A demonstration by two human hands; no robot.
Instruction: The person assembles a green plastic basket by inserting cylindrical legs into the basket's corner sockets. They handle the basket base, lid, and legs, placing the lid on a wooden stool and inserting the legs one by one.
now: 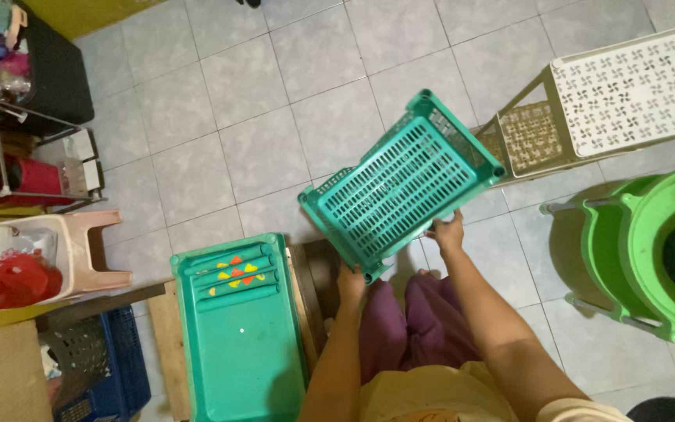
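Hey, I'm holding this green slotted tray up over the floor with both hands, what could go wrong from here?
1. Both the left hand and right hand grip only the near edge of the tray, so it may tip and drop onto the tiles.
2. Swung right, its far corner might knock the beige shelf.

**The room around me**

Pale grey square tiles [259, 148] cover the floor below me, evenly lit. At my left stand a metal rack [9, 156] of clutter, a pink plastic stool [91, 250] and a blue crate [119, 367]. At the top left corner runs a yellow wall [87, 12]. To my right stand a cream perforated shelf [634, 90] and green tubs [650, 250].
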